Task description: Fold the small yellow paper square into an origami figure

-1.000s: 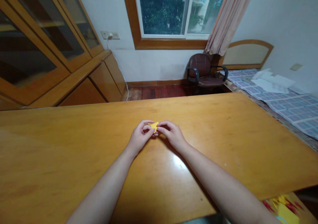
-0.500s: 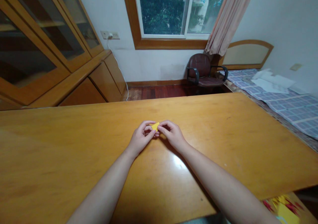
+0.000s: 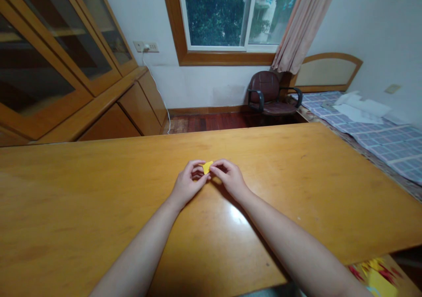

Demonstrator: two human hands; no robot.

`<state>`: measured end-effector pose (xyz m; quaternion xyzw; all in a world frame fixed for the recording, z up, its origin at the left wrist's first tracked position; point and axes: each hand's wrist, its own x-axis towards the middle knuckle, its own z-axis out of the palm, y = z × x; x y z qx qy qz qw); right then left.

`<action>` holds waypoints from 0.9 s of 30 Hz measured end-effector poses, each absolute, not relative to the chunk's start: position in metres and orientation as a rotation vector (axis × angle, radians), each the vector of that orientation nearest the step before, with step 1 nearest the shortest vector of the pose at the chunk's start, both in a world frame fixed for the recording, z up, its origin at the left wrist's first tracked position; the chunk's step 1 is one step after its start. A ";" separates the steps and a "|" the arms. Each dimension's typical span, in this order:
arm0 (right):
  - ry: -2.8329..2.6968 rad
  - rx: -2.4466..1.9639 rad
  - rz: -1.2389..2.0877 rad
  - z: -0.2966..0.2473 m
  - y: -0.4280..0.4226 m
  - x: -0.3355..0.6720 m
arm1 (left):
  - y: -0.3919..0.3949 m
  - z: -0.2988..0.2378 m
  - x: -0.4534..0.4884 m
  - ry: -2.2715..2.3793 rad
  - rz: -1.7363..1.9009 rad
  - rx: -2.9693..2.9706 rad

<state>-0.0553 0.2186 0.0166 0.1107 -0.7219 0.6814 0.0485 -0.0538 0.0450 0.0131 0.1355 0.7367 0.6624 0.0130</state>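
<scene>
Between my two hands is a small piece of folded yellow paper (image 3: pixel 207 167), held just above the wooden table (image 3: pixel 132 218). My left hand (image 3: pixel 190 177) curls round its left side, with the thumb at the paper's lower edge and the index finger along its top. My right hand (image 3: pixel 228 175) pinches the paper's right side between thumb and fingertips. The fingers partly cover the paper, so its full shape is hidden.
Yellow and red paper pieces (image 3: pixel 379 277) lie on a lower surface at bottom right. Beyond the table stand a brown armchair (image 3: pixel 265 90) and a bed with a checked cover (image 3: pixel 379 134). A glass-doored cabinet (image 3: pixel 66 68) stands at left.
The yellow paper has turned and shifted slightly to the right, showing a broader face. My left fingers and thumb have shifted a little on it; both arms stay nearly in place.
</scene>
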 end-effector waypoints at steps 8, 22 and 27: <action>-2.141 0.266 2.162 0.014 0.218 -0.058 | 0.045 0.018 -0.052 2.259 2.075 0.473; -2.133 0.239 2.169 0.022 0.217 -0.055 | 0.042 0.017 -0.053 2.586 1.838 0.513; -2.108 0.230 2.190 0.020 0.216 -0.055 | 0.042 0.017 -0.053 2.575 1.901 0.449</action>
